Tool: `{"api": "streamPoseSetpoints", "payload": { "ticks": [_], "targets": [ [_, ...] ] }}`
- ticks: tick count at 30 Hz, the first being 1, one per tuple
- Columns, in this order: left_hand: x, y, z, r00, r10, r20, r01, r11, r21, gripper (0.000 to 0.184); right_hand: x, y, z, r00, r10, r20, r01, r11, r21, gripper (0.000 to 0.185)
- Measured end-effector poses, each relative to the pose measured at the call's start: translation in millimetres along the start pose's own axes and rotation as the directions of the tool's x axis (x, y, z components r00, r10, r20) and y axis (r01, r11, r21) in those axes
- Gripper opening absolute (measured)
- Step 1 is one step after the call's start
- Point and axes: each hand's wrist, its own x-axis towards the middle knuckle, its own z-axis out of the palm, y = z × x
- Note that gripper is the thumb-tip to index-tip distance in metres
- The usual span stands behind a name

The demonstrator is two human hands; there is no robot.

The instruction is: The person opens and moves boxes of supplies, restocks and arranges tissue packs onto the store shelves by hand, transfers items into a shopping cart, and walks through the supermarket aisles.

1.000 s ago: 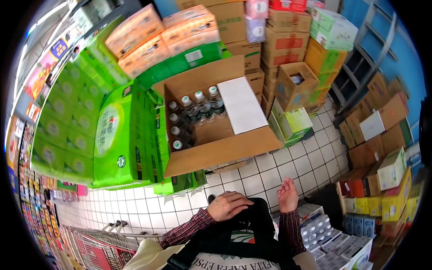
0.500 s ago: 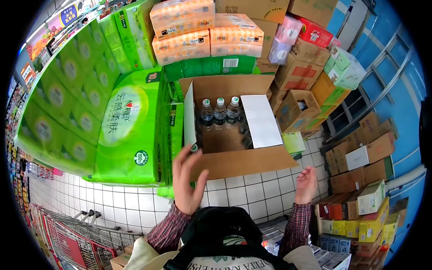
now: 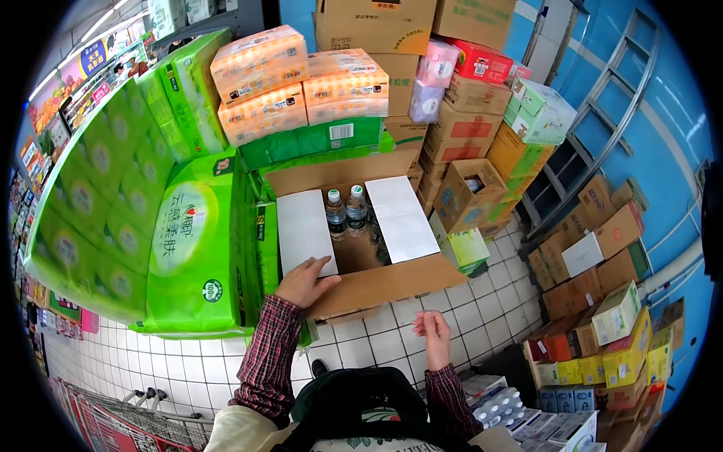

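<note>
An opened cardboard carton (image 3: 395,288) stands in front of me with water bottles (image 3: 357,212) upright inside. Two bottles show plainly at the back; others are partly covered by the right white flap (image 3: 404,218). The left white flap (image 3: 303,226) lies folded inward over the carton's left part. My left hand (image 3: 305,282) rests with fingers stretched out on this flap's front corner, beside the brown front flap. In front of the carton, above the floor, my right hand (image 3: 432,330) hangs with loosely curled fingers and nothing visible in them.
Large green tissue packs (image 3: 199,248) stand to the left, orange tissue packs (image 3: 260,71) behind. Stacked cartons (image 3: 467,128) rise at the back right. More boxes (image 3: 595,271) and a metal ladder (image 3: 617,90) line the blue wall. A shopping cart (image 3: 113,422) is at lower left.
The left white flap has gone from upright to folded inward, covering part of the carton, with my left hand now on it. My right hand appears further left. The whole view has shifted.
</note>
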Motion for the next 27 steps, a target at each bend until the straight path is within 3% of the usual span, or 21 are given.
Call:
{"api": "streamPoseSetpoints", "payload": {
  "ticks": [3, 5, 6, 7, 9, 10, 12, 13, 15, 16, 17, 18, 20, 21, 23, 25, 27],
  "targets": [
    [-16, 19, -20, 0.997, -0.031, -0.068, 0.032, 0.999, 0.011, 0.063, 3, -18, 11, 0.991, -0.099, 0.094, 0.108, 0.989, -0.099, 0.021],
    [-43, 53, -44, 0.994, -0.008, -0.109, 0.010, 1.000, 0.018, 0.055, 11, -27, 18, 0.965, -0.205, 0.164, 0.246, 0.925, -0.290, 0.019],
    [-58, 69, -52, 0.949, 0.118, -0.293, -0.122, 0.992, 0.003, 0.048, 12, -48, 24, 0.953, -0.235, 0.191, 0.296, 0.858, -0.420, 0.025],
    [-69, 81, -56, 0.854, 0.230, -0.467, -0.254, 0.967, 0.012, 0.042, 23, -53, 30, 0.954, -0.238, 0.182, 0.294, 0.862, -0.412, 0.025],
    [-91, 97, -49, 0.763, 0.267, -0.589, -0.398, 0.912, -0.101, 0.032, 43, -59, 43, 0.795, -0.555, 0.244, 0.603, 0.681, -0.415, 0.035],
    [-101, 100, -42, 0.771, 0.282, -0.571, -0.442, 0.883, -0.160, 0.026, 54, -66, 51, 0.797, -0.555, 0.237, 0.600, 0.687, -0.410, 0.035],
    [-105, 96, -22, 0.797, 0.338, -0.501, -0.471, 0.867, -0.164, 0.029, 75, -79, 64, 0.683, -0.630, 0.369, 0.701, 0.421, -0.576, 0.045],
    [-103, 94, -13, 0.823, 0.338, -0.456, -0.450, 0.878, -0.161, 0.031, 83, -76, 68, 0.681, -0.632, 0.369, 0.702, 0.422, -0.573, 0.045],
    [-91, 84, 6, 0.840, 0.312, -0.444, -0.403, 0.907, -0.126, 0.034, 107, -56, 76, 0.670, -0.541, 0.508, 0.662, 0.125, -0.739, 0.051],
    [-83, 77, 16, 0.856, 0.283, -0.433, -0.355, 0.930, -0.094, 0.038, 120, -37, 77, 0.656, -0.520, 0.548, 0.662, 0.048, -0.748, 0.050],
    [-75, 69, 27, 0.852, 0.284, -0.440, -0.356, 0.930, -0.089, 0.038, 123, -40, 78, 0.649, -0.525, 0.551, 0.667, 0.043, -0.744, 0.050],
    [-66, 60, 37, 0.856, 0.243, -0.457, -0.262, 0.965, 0.022, 0.043, 127, -48, 82, 0.711, -0.431, 0.556, 0.647, 0.090, -0.757, 0.046],
    [-43, 36, 57, 0.881, 0.167, -0.443, -0.119, 0.984, 0.133, 0.062, 133, -87, 98, 0.846, -0.133, 0.517, 0.532, 0.146, -0.834, 0.037],
    [-37, 29, 63, 0.877, 0.170, -0.449, -0.120, 0.983, 0.138, 0.062, 141, -99, 110, 0.843, -0.141, 0.519, 0.536, 0.145, -0.832, 0.037],
    [-24, 22, 73, 0.905, 0.113, -0.409, 0.012, 0.957, 0.291, 0.072, 156, -123, 134, 0.760, -0.387, 0.522, 0.622, 0.198, -0.758, 0.043],
    [-17, 13, 84, 0.919, 0.115, -0.376, 0.014, 0.946, 0.325, 0.077, 179, -136, 168, 0.485, -0.712, 0.508, 0.768, 0.070, -0.636, 0.051],
    [-16, 12, 88, 0.916, 0.070, -0.395, 0.072, 0.940, 0.334, 0.077, 210, -139, 195, 0.348, -0.747, 0.567, 0.755, -0.136, -0.642, 0.056]
  ]
}}
